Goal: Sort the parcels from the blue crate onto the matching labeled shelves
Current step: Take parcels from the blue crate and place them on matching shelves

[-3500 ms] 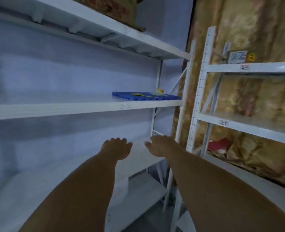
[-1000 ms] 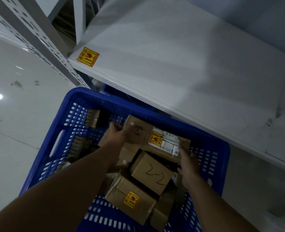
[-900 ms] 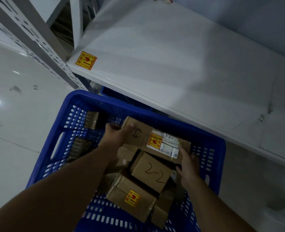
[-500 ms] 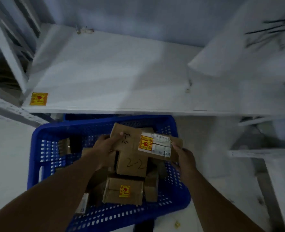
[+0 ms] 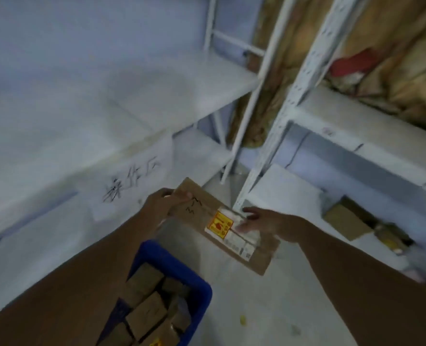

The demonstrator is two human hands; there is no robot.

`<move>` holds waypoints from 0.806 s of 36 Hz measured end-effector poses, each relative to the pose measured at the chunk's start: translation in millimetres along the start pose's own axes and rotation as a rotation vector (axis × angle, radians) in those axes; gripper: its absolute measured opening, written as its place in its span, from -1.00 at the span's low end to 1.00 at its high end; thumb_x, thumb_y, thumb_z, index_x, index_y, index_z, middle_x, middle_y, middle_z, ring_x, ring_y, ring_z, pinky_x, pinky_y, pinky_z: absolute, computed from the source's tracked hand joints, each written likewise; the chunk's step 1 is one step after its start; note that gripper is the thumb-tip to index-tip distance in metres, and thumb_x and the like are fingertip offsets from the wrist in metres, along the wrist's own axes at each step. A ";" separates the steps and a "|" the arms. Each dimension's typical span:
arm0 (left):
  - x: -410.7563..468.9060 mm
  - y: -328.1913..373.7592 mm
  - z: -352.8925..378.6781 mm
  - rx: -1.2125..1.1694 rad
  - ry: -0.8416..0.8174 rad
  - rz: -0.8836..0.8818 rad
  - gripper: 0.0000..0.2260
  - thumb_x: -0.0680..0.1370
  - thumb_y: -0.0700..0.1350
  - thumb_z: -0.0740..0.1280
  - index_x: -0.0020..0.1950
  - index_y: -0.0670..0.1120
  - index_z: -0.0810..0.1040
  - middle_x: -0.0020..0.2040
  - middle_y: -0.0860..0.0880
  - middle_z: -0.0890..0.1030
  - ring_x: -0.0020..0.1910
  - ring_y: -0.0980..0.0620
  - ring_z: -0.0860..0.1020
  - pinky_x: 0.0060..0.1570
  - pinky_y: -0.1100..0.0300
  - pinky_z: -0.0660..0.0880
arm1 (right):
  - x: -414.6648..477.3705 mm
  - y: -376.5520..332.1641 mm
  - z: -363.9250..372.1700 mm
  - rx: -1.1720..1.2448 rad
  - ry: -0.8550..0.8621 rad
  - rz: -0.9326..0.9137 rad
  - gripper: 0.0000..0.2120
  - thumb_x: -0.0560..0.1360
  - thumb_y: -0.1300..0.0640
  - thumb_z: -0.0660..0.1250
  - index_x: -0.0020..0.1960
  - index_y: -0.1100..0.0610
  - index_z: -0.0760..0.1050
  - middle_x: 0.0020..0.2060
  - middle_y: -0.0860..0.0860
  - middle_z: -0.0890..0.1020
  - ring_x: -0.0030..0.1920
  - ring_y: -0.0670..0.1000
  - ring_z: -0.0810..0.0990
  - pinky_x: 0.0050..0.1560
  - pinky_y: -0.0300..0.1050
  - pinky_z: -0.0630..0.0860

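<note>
I hold a flat brown cardboard parcel [image 5: 207, 218] in the air above the floor, in front of the shelving. It carries a handwritten mark near its left end, a yellow and red sticker and a white shipping label. My left hand [image 5: 163, 203] grips its left end, thumb on top. My right hand [image 5: 262, 222] holds its right side, thumb lying across the label. The blue crate [image 5: 179, 268] stands at the bottom centre with several brown boxes inside, partly hidden by my left forearm.
A white shelf [image 5: 132, 116] runs along the left, with a paper sign [image 5: 132, 182] hanging from its edge. A second white rack [image 5: 371, 151] stands at right, with cardboard boxes [image 5: 348, 222] on its low level. A perforated upright [image 5: 277, 131] stands between the racks. Pale floor [image 5: 257, 308] lies below.
Both hands lifted the flat parcel out of the blue crate and carried it up and to the right. The view swung from the crate toward the shelves.
</note>
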State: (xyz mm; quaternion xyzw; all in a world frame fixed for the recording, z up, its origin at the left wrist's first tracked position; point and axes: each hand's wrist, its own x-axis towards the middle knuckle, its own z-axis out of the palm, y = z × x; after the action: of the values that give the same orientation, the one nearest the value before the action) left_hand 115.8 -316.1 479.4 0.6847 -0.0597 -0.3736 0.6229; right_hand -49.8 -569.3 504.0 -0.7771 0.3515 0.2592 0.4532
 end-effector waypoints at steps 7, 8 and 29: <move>-47.0 201.7 151.2 0.270 -0.287 0.301 -0.71 0.43 -0.05 0.58 0.09 -0.13 0.72 0.02 -0.15 0.74 -0.03 -0.08 0.70 0.03 0.07 0.56 | -163.7 -2.9 -127.0 0.082 0.164 -0.061 -0.14 0.16 -0.18 0.69 0.40 -0.20 0.43 0.16 -0.09 0.68 0.20 0.03 0.65 0.35 0.12 0.54; -56.3 227.8 173.7 0.285 -0.310 0.353 -0.66 0.40 0.01 0.59 0.10 -0.13 0.71 0.02 -0.16 0.73 -0.03 -0.10 0.69 0.03 0.03 0.55 | -186.3 1.1 -146.0 0.141 0.212 -0.083 -0.23 0.19 -0.16 0.69 0.33 -0.22 0.47 0.13 -0.10 0.70 0.19 0.02 0.66 0.33 0.09 0.55; -265.6 420.0 488.4 0.336 -0.802 0.640 -0.25 0.21 0.12 0.70 0.35 0.13 0.53 0.19 0.02 0.71 0.20 -0.06 0.66 0.25 -0.16 0.56 | -522.4 98.4 -341.9 0.562 0.765 -0.553 -0.52 0.50 -0.06 0.50 0.37 -0.07 0.49 0.10 -0.03 0.75 0.11 0.01 0.73 0.08 -0.01 0.60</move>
State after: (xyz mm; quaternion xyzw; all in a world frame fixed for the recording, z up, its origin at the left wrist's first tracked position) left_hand -198.8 -656.6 999.5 0.5262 -0.5573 -0.3826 0.5158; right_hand -420.9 -743.4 985.0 -0.7285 0.3295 -0.2744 0.5342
